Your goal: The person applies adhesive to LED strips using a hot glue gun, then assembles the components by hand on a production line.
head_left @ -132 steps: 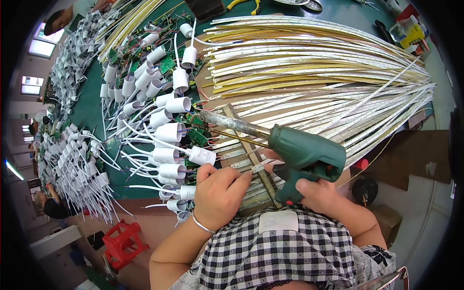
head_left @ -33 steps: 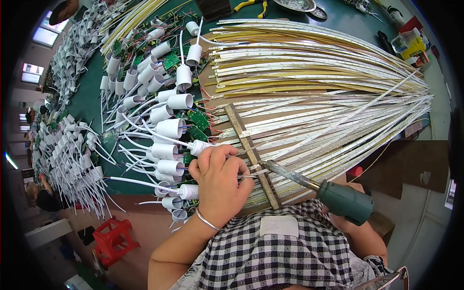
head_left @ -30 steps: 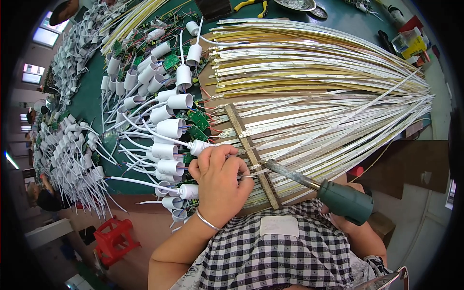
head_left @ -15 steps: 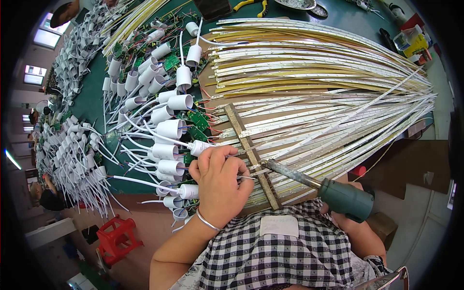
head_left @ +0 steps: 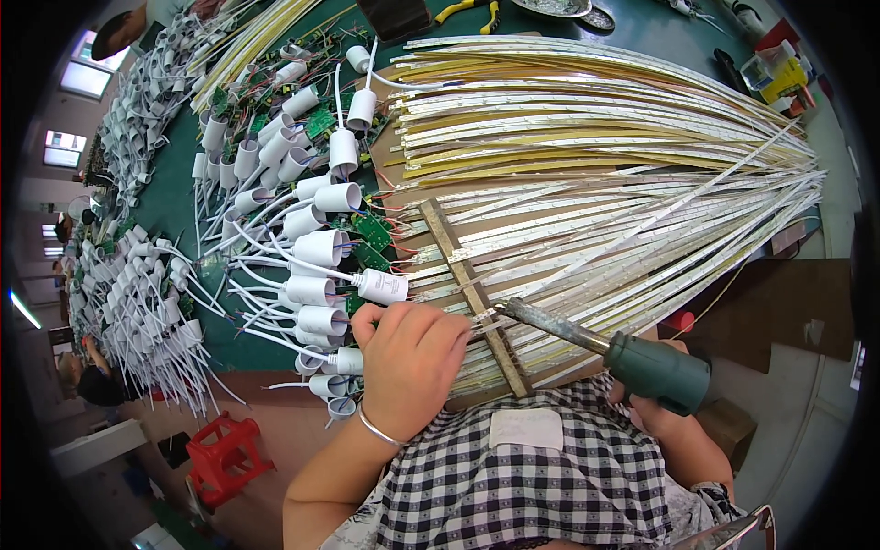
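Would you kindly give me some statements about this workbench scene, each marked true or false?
1. The right hand holds a green soldering gun. True.
2. The soldering gun's tip points toward the person's right. False: it points left.
3. The left hand has a silver bangle at its wrist. True.
4. The left hand is to the right of the brown bar. False: it is to the left.
5. A red stool is at the picture's lower left. True.

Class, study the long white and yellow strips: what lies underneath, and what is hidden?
A brown sheet shows in gaps between the strips and beside their upper left ends. Whatever the strips themselves cover cannot be seen.
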Demonstrator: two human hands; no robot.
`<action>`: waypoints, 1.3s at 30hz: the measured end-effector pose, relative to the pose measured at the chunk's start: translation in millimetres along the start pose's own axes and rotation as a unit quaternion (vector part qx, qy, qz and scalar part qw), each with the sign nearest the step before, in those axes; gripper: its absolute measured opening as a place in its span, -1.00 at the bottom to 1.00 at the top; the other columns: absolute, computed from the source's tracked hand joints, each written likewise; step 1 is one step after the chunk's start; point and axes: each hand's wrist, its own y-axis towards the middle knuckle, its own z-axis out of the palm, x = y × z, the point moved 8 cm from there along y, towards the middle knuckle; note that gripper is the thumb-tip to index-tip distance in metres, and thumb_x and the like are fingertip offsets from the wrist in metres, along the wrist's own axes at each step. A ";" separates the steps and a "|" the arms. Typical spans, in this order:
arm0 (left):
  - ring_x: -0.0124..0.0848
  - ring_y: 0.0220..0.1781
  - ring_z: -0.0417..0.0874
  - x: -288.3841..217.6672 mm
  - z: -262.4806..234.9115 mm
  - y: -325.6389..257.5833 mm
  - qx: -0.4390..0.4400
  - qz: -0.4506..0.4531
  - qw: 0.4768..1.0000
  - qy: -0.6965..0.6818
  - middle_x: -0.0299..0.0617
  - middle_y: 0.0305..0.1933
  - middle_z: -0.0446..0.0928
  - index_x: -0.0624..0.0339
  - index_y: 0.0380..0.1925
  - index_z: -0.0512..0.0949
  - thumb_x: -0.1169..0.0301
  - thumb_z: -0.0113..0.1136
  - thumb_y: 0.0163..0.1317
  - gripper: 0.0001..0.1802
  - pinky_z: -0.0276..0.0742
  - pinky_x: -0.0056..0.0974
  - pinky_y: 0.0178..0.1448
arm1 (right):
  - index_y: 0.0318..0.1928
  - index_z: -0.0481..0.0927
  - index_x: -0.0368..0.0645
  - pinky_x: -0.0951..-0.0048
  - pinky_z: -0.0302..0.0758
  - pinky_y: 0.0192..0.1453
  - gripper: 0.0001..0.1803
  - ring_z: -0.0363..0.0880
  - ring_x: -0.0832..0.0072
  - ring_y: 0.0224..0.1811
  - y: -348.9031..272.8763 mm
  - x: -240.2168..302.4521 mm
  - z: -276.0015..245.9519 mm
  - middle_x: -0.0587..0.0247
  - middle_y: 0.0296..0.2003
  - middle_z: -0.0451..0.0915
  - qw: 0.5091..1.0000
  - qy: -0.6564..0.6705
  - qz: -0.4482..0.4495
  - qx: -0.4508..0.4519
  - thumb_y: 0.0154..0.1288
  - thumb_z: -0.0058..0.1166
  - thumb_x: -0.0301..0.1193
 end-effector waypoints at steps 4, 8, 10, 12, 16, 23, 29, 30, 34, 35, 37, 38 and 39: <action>-0.33 -0.29 0.46 4.5 6.3 1.5 -0.009 -0.015 1.000 -0.002 -0.35 -0.43 0.47 0.05 -0.51 0.51 0.50 0.29 -0.10 -0.85 0.14 -0.19 -0.07 | -0.23 0.55 -0.31 0.52 0.46 -0.47 -0.72 0.53 0.56 -0.63 0.1 0.3 -2.4 0.30 -0.64 0.56 1.000 -0.012 -0.012 -0.012 0.24 0.07 -0.30; -0.32 -0.30 0.45 3.5 11.2 1.9 0.000 -0.011 1.000 0.008 -0.34 -0.44 0.46 0.05 -0.53 0.50 0.51 0.26 -0.15 -0.84 0.14 -0.18 -0.07 | -0.14 0.50 -0.32 0.54 0.45 -0.43 -0.68 0.56 0.55 -0.56 -4.1 -2.5 3.3 0.27 -0.56 0.58 0.997 -0.063 -0.033 0.040 0.22 0.10 -0.31; -0.31 -0.29 0.46 5.5 14.5 1.4 0.014 -0.019 1.000 -0.009 -0.34 -0.44 0.45 0.05 -0.53 0.50 0.52 0.26 -0.18 -0.83 0.15 -0.18 -0.06 | -0.09 0.47 -0.32 0.55 0.46 -0.41 -0.66 0.57 0.55 -0.54 -4.1 -0.9 4.3 0.27 -0.52 0.59 0.996 -0.064 -0.044 0.042 0.21 0.11 -0.32; -0.31 -0.29 0.47 6.1 14.9 1.8 0.018 -0.020 1.000 -0.014 -0.34 -0.44 0.45 0.06 -0.53 0.50 0.52 0.25 -0.18 -0.83 0.15 -0.18 -0.07 | -0.03 0.43 -0.32 0.54 0.47 -0.37 -0.62 0.58 0.55 -0.50 -2.4 6.5 6.5 0.26 -0.47 0.59 0.986 -0.132 -0.089 0.053 0.21 0.10 -0.35; -0.31 -0.29 0.48 6.8 15.6 2.7 0.024 -0.023 0.999 -0.030 -0.33 -0.43 0.45 0.06 -0.54 0.49 0.54 0.24 -0.18 -0.83 0.15 -0.18 -0.07 | -0.17 0.65 -0.14 0.30 0.47 -0.11 -0.67 0.61 0.20 -0.20 -6.9 -5.6 4.1 0.16 -0.21 0.64 0.991 -0.126 0.016 0.045 -0.07 0.22 -0.52; -0.31 -0.29 0.48 7.7 15.8 1.2 0.024 -0.023 0.998 -0.044 -0.32 -0.43 0.44 0.07 -0.55 0.47 0.55 0.24 -0.18 -0.83 0.15 -0.18 -0.08 | -0.15 0.65 -0.11 0.33 0.48 -0.13 -0.65 0.61 0.22 -0.20 -1.2 -8.3 9.0 0.17 -0.18 0.64 0.989 -0.111 0.062 0.079 -0.06 0.22 -0.50; -0.30 -0.28 0.48 9.2 16.2 1.7 0.036 -0.025 0.998 -0.044 -0.31 -0.44 0.43 0.07 -0.56 0.46 0.54 0.23 -0.18 -0.83 0.14 -0.17 -0.08 | -0.14 0.65 -0.12 0.33 0.51 -0.14 -0.64 0.61 0.19 -0.26 11.6 9.2 10.2 0.14 -0.21 0.64 0.977 -0.188 -0.024 0.100 -0.06 0.24 -0.46; -0.30 -0.28 0.48 9.5 15.8 1.1 0.037 -0.025 0.998 -0.043 -0.31 -0.44 0.43 0.07 -0.56 0.46 0.54 0.23 -0.18 -0.83 0.14 -0.17 -0.08 | -0.15 0.64 -0.14 0.33 0.52 -0.15 -0.64 0.62 0.19 -0.29 12.9 21.7 12.8 0.13 -0.23 0.64 0.959 -0.245 -0.101 0.097 -0.07 0.24 -0.45; -0.30 -0.28 0.47 10.7 17.5 3.4 0.042 -0.021 0.998 -0.047 -0.31 -0.44 0.43 0.07 -0.56 0.46 0.53 0.23 -0.18 -0.84 0.14 -0.17 -0.08 | -0.09 0.55 -0.32 0.54 0.49 -0.52 -0.55 0.55 0.53 -0.60 1.4 -10.3 -2.6 0.17 -0.32 0.63 0.999 -0.029 -0.031 0.028 0.21 0.15 -0.18; -0.30 -0.28 0.47 10.7 17.6 3.7 0.041 -0.021 0.998 -0.047 -0.31 -0.44 0.43 0.07 -0.56 0.46 0.53 0.23 -0.18 -0.84 0.14 -0.17 -0.08 | -0.05 0.53 -0.33 0.54 0.49 -0.51 -0.51 0.55 0.52 -0.57 -0.3 -13.8 -8.3 0.15 -0.27 0.62 1.000 0.008 -0.007 -0.001 0.21 0.15 -0.15; -0.29 -0.28 0.47 10.2 16.9 4.2 0.042 -0.024 0.998 -0.040 -0.31 -0.44 0.43 0.06 -0.57 0.46 0.52 0.23 -0.17 -0.85 0.14 -0.17 -0.08 | -0.01 0.50 -0.34 0.53 0.49 -0.50 -0.48 0.55 0.52 -0.55 -2.1 -16.6 -11.8 0.13 -0.23 0.62 0.998 0.046 0.013 -0.031 0.22 0.14 -0.13; -0.29 -0.28 0.47 9.0 16.0 3.7 0.040 -0.022 0.998 -0.038 -0.31 -0.44 0.43 0.06 -0.57 0.46 0.52 0.23 -0.17 -0.85 0.14 -0.17 -0.08 | 0.00 0.49 -0.33 0.49 0.50 -0.40 -0.53 0.58 0.51 -0.52 -1.9 -16.9 -11.6 0.17 -0.28 0.62 0.995 0.091 0.017 -0.044 0.22 0.15 -0.21; -0.29 -0.26 0.46 8.1 16.5 2.0 0.045 -0.027 0.998 -0.040 -0.31 -0.44 0.43 0.06 -0.57 0.46 0.51 0.23 -0.17 -0.85 0.13 -0.16 -0.07 | 0.00 0.48 -0.32 0.45 0.51 -0.30 -0.57 0.61 0.51 -0.49 -2.6 -17.2 -12.3 0.20 -0.34 0.62 0.989 0.136 0.020 -0.058 0.22 0.15 -0.29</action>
